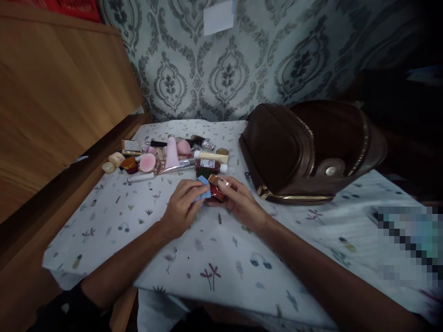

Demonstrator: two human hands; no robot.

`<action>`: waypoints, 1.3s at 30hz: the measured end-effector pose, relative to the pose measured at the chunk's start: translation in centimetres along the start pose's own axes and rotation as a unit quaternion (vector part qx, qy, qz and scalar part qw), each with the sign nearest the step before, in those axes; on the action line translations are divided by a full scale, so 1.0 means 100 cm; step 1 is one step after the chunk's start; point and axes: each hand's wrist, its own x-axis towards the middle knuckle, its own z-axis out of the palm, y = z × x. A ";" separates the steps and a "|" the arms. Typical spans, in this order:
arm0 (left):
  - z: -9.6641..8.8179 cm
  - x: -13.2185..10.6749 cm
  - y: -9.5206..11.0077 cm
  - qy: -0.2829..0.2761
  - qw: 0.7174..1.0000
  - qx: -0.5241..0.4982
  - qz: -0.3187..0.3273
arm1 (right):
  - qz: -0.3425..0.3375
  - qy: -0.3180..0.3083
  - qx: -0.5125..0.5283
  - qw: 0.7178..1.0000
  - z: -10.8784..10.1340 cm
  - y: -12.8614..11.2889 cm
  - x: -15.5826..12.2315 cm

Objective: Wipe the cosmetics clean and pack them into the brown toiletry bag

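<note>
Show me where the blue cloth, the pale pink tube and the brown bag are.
Blue cloth (206, 194), head view: on its exposed lower part.
Pale pink tube (171, 154), head view: middle of its body.
Brown bag (285, 152), head view: on its outer wall.

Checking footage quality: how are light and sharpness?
Head view: dim, darkest at upper right. Head view: highlights on the shiny cap in the right hand and the gold zipper. Head view: white-capped bottle's label too soft to read; lower right pixelated.

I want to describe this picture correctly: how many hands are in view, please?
2, both near the picture's middle: the left hand holds a blue cloth; the right hand holds a red-and-gold object.
</note>
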 end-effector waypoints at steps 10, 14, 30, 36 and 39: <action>-0.005 0.003 -0.002 -0.025 0.997 -0.039 -0.066 | 0.058 -0.063 -0.010 0.996 0.001 -0.004 -0.001; -0.007 0.003 -0.004 -0.014 0.990 -0.075 -0.118 | 0.070 -0.100 -0.029 0.992 0.002 -0.005 -0.002; -0.008 0.004 0.005 -0.028 0.999 -0.017 -0.008 | 0.034 -0.036 -0.110 0.993 0.002 0.001 -0.003; -0.007 0.005 0.004 -0.018 0.996 -0.048 -0.073 | 0.047 -0.055 -0.090 0.993 0.004 -0.004 -0.005; -0.007 0.006 0.003 -0.014 0.991 -0.064 -0.115 | 0.055 -0.074 -0.071 0.993 0.004 -0.005 -0.004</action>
